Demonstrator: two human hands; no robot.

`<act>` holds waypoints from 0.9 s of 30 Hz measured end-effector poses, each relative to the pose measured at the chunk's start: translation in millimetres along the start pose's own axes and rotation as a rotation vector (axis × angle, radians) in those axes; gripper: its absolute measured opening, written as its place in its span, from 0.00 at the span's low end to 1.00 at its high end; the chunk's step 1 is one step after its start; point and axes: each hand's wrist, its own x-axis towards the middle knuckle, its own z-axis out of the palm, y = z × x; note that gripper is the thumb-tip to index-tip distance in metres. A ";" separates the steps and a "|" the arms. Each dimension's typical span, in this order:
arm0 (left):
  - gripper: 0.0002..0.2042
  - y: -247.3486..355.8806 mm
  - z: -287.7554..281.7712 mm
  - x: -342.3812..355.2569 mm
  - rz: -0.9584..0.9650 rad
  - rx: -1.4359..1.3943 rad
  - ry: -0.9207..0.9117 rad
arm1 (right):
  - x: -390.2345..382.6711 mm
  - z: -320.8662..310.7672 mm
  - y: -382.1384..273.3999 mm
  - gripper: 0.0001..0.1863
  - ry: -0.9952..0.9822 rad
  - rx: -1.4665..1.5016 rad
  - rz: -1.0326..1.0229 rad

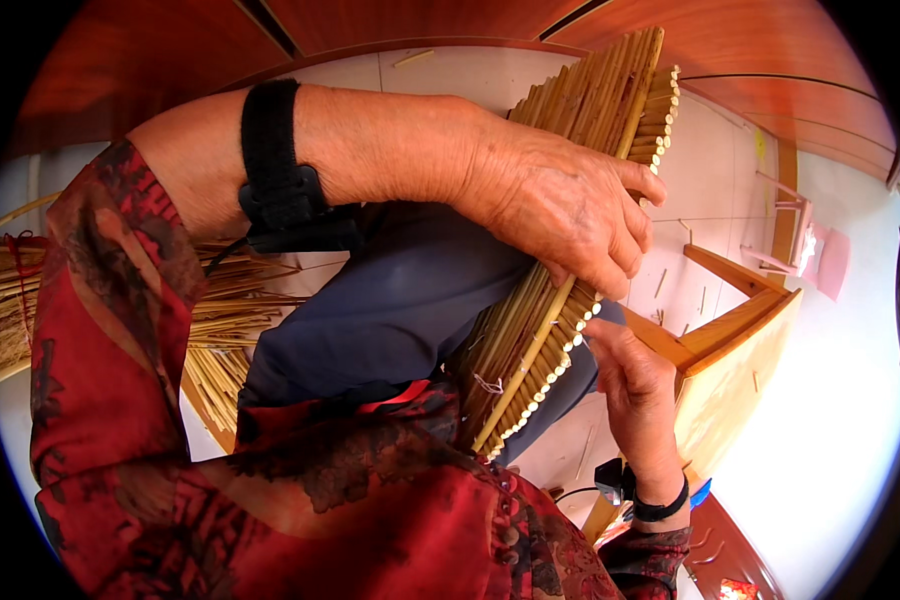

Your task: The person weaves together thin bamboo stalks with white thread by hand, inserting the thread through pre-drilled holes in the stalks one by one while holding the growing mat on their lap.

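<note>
One flat mat of stalks (pixel 525 335), laid side by side, slanting across the lap from 1 o'clock down to 6 o'clock, pale cut ends along the edge facing 3 o'clock. Just inside that edge, one long stalk (pixel 523 366) running lengthwise, with a bit of white thread (pixel 488 384) beside it near 5 o'clock.

At 2 o'clock, left hand (pixel 575 205) over the mat, forearm coming in from 10 o'clock; fingers close together, bent over the cut ends, mat in their grasp. At 4 o'clock, right hand (pixel 632 375) half open, fingers loosely bent, tips beside the cut ends; impossible to tell whether touching or holding anything.

Black straps (pixel 270 140) on both arms. Dark grey trousers (pixel 390 290) beneath the mat; red patterned shirt (pixel 340 520) from 6 to 9 o'clock. Toward 9 o'clock, loose stalks (pixel 225 325) in a heap. At 3 o'clock, wooden stool (pixel 745 330), then, farther out, pink chair (pixel 830 262). Red-brown panels (pixel 170 60) from 10 to 2 o'clock.
</note>
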 end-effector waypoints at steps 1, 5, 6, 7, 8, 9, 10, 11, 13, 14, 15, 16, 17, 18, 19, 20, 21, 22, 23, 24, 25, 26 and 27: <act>0.08 -0.7 -0.1 0.9 0.003 -0.003 0.001 | -0.8 2.5 1.9 0.13 0.045 -0.021 -0.045; 0.06 -0.9 0.1 0.8 0.010 -0.012 0.000 | 1.6 0.0 7.9 0.13 0.032 0.016 -0.043; 0.05 -1.3 0.4 2.0 0.016 -0.029 0.014 | 1.3 -3.1 8.1 0.13 0.022 0.032 -0.041; 0.05 -1.8 0.2 2.1 0.019 -0.033 0.018 | 1.2 -4.7 8.2 0.13 0.013 0.048 -0.039; 0.04 -2.3 -0.4 1.4 0.012 -0.038 0.008 | 1.5 -4.4 8.7 0.13 0.013 0.046 -0.032; 0.03 -3.0 -0.9 2.9 0.005 -0.041 -0.010 | 1.5 -4.2 10.7 0.13 0.021 0.037 -0.063; 0.03 -4.4 0.8 4.6 0.008 -0.045 -0.011 | 1.1 -4.1 12.1 0.13 0.029 0.027 -0.094; 0.03 -5.8 3.1 6.4 0.019 -0.043 0.012 | 0.3 -4.6 12.2 0.13 0.032 0.030 -0.090; 0.03 -3.8 3.8 3.8 0.020 -0.031 0.034 | 0.8 -3.1 6.9 0.14 0.002 0.075 -0.006; 0.03 -2.8 3.8 2.5 0.021 -0.022 0.043 | 0.8 -1.7 5.2 0.14 -0.001 0.075 -0.011; 0.03 -3.6 4.9 2.0 0.027 -0.017 0.054 | 0.4 -0.4 4.4 0.14 0.020 0.056 -0.014; 0.03 -4.6 5.5 2.1 0.027 -0.019 0.054 | 0.3 0.5 4.2 0.15 0.041 0.037 -0.017; 0.04 -5.8 5.9 2.4 0.042 -0.003 0.066 | 0.7 1.8 5.5 0.15 0.040 0.037 -0.017; 0.04 -5.5 5.0 3.7 0.057 0.012 0.079 | 0.9 3.3 7.7 0.15 0.071 0.017 -0.058; 0.04 -4.5 3.4 4.2 0.056 0.012 0.080 | 1.0 4.4 9.2 0.16 0.102 -0.003 -0.099; 0.07 -3.4 0.9 4.4 0.029 0.019 0.014 | 1.5 4.7 9.5 0.16 0.100 -0.003 -0.101; 0.10 -3.8 -0.7 5.6 0.006 0.019 -0.050 | 1.8 4.7 10.0 0.11 0.126 -0.056 -0.125; 0.10 -4.4 -0.9 6.4 0.008 0.015 -0.047 | 2.0 4.6 10.4 0.07 0.152 -0.110 -0.151; 0.09 -5.0 -1.1 7.0 0.008 0.021 -0.063 | 1.9 4.7 10.7 0.07 0.150 -0.111 -0.145; 0.09 -5.0 -1.4 7.4 0.007 0.031 -0.081 | 1.9 4.8 10.7 0.07 0.149 -0.100 -0.162; 0.09 -5.1 -1.3 8.0 0.007 0.031 -0.080 | 1.8 4.8 10.8 0.07 0.148 -0.089 -0.178; 0.08 -5.5 -0.9 8.8 0.008 0.027 -0.081 | 1.7 4.0 10.9 0.07 0.147 -0.090 -0.177; 0.08 -3.5 -2.0 8.0 0.002 0.028 -0.084 | 2.0 3.4 10.4 0.07 0.137 -0.099 -0.180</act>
